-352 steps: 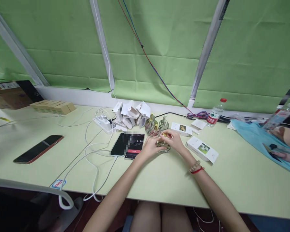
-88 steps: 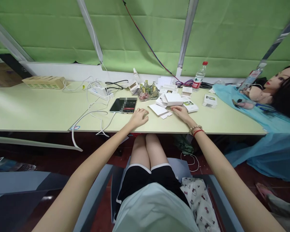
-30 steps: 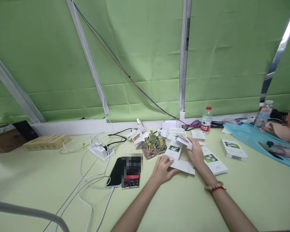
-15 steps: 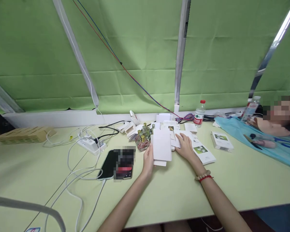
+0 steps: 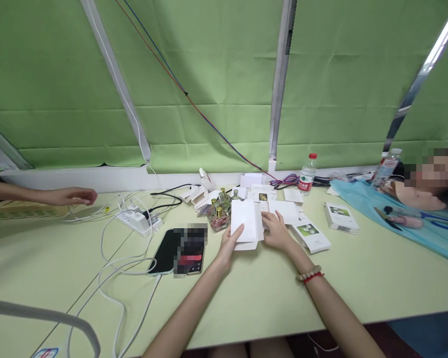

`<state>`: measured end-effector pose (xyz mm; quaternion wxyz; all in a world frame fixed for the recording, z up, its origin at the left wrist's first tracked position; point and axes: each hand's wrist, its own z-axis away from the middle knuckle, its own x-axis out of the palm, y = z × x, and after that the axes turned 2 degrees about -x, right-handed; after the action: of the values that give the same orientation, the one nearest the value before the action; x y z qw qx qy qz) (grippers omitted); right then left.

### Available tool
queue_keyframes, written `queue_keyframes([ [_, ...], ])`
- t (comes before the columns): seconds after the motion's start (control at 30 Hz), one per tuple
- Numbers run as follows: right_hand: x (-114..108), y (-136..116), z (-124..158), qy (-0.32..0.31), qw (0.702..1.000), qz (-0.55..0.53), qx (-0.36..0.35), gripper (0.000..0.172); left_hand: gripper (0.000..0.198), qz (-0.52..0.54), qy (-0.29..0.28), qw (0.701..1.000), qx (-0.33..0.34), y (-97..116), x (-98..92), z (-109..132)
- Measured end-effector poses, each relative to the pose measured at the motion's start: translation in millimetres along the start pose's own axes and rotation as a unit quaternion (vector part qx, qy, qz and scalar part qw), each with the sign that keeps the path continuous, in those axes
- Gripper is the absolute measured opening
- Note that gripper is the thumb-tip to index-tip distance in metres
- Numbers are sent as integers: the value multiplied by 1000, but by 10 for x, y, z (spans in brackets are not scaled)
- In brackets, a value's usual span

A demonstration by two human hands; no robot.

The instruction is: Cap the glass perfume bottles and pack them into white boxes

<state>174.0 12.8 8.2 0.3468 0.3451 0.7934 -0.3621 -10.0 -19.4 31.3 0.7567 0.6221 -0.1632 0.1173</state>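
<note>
A white paperboard carton (image 5: 243, 219) with a notch at its top edge is in front of me, its side panel spread a little. My left hand (image 5: 229, 244) is closed on its lower left, thumb across the front. At its right edge, the curled fingers of my right hand (image 5: 277, 231) grip the side panel; their tips are partly hidden. Small glass bottles with gold caps (image 5: 219, 213) stand just behind and left of the carton. White paper pieces (image 5: 283, 211) and a printed white box (image 5: 310, 236) lie beyond and right of my right hand.
Two phones (image 5: 167, 251) lie left, near a white power strip (image 5: 142, 223) and loose white cables. Another person's hand (image 5: 72, 196) hovers over yellow boxes (image 5: 26, 211). A water bottle (image 5: 307, 174), another white box (image 5: 341, 218) and a blue cloth (image 5: 362, 199) are right.
My right hand has moved left from the loose papers to the carton's edge. The carton has turned to show its notched face. Another person's arm has entered at the left.
</note>
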Motion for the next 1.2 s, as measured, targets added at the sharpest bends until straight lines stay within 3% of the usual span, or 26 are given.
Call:
queue_keyframes([
  [0.1,-25,-72,-24,61,993,-96,20,41,50,0,26,999,29,-13,-21,-26],
  [0.23,-41,-225,-72,122,947,-290,59,40,52,-26,29,996,80,5,-14,-28],
  [0.37,-20,-345,-90,112,905,-401,86,52,54,-69,-1,994,87,-6,0,-38],
  [0.5,7,-413,-77,58,866,-473,150,63,62,-155,20,983,93,-67,-34,-72],
  [0.57,17,-451,-58,24,850,-501,165,65,61,-213,41,965,147,-92,-64,-72],
  [0.67,29,-520,-24,-5,840,-516,166,62,54,-311,57,915,251,-108,-99,-37],
  [0.8,33,-578,-6,-12,837,-524,156,57,67,-426,18,868,254,-100,-80,34],
  [0.97,-9,-570,-33,13,851,-511,124,51,97,-418,-1,878,232,-108,2,105],
  [1.2,-37,-580,-40,-42,839,-537,69,63,79,-323,-25,919,227,-152,9,103],
])
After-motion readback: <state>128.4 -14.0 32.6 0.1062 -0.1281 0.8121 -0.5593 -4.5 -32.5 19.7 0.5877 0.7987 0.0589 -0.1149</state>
